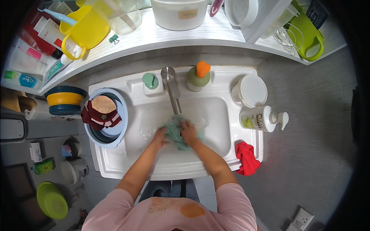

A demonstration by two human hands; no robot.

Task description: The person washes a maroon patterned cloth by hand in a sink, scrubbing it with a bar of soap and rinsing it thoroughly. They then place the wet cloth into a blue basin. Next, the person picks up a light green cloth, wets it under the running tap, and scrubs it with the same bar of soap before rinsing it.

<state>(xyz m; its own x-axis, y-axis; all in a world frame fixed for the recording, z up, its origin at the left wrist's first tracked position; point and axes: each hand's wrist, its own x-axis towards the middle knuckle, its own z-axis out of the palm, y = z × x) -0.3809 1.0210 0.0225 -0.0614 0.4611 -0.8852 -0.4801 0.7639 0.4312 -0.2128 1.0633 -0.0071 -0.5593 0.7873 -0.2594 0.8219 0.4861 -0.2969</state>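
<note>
A wet, pale green cloth (175,133) lies bunched in the white sink (133,158), below the spout of the metal tap (172,86). Water and small splashes surround it. My left hand (158,138) grips the cloth's left edge, thumb toward me. From the right, my right hand (188,133) presses into the bunched fabric with its fingers curled over it. Parts of the fingertips of both hands are hidden in the folds.
Left on the counter, a light blue basin (121,125) holds a maroon and peach cloth (101,113). A green bottle with an orange top (198,77), a white lidded tub (252,91), a pump bottle (258,118) and a red cloth (248,158) line the rim. A laden shelf (154,40) overhangs the back.
</note>
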